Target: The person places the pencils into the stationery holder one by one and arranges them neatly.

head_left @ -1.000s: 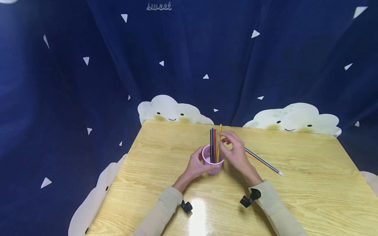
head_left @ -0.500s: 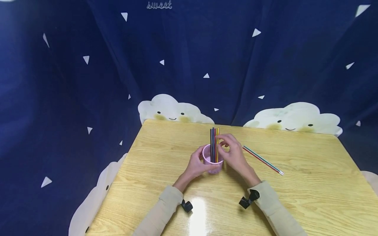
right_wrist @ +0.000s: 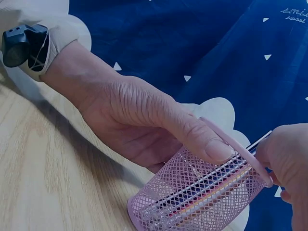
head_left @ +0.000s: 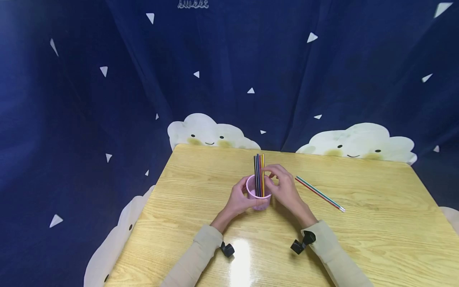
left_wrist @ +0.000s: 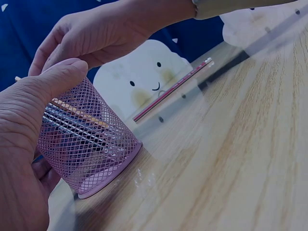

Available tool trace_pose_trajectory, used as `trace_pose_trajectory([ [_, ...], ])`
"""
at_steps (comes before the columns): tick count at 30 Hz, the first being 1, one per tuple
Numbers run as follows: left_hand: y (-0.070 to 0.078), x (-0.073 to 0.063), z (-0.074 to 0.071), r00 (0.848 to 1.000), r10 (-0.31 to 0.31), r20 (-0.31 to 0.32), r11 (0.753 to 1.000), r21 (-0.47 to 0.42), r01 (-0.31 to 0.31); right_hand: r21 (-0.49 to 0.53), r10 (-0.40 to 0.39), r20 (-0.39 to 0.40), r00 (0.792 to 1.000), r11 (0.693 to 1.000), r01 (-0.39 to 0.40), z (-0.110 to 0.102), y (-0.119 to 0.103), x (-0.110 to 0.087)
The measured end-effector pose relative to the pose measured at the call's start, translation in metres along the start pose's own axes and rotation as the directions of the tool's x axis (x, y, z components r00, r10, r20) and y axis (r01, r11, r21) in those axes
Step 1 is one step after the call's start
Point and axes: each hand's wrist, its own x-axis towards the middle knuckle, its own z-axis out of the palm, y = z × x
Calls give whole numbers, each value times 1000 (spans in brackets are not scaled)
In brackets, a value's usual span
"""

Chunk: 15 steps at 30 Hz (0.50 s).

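Note:
A pink mesh pencil cup [head_left: 261,205] stands on the table, several pencils [head_left: 257,167] upright inside it, dark ones beside red and yellow. My left hand [head_left: 239,199] grips the cup from its left, with the thumb over the near side below the rim. Over the cup's right rim, my right hand [head_left: 286,191] pinches the yellow pencil [head_left: 263,160], which stands among the others. Through the mesh [left_wrist: 96,139] in the left wrist view, the pencils' lower ends show near the cup's bottom. The right fingertips are partly hidden in both wrist views.
To the right of the cup, a green pencil [head_left: 319,191] and a red pencil [head_left: 314,192] lie side by side on the wooden table [head_left: 376,223]. A dark blue curtain [head_left: 222,59] with white clouds hangs behind the table's far edge.
The yellow pencil has come down into the cup and moved left against the other pencils, my right hand moving slightly with it. My left hand keeps its grip on the cup.

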Motion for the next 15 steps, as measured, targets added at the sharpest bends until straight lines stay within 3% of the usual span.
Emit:
trace_pose_trajectory([
  [9, 30, -4, 0, 1000, 5, 17, 999, -37, -5, -12, 27, 18, 999, 1000, -27, -9, 2, -9],
  [15, 33, -6, 1, 1000, 2, -3, 1000, -26, -2, -29, 18, 11, 1000, 999, -17, -17, 6, -18],
])
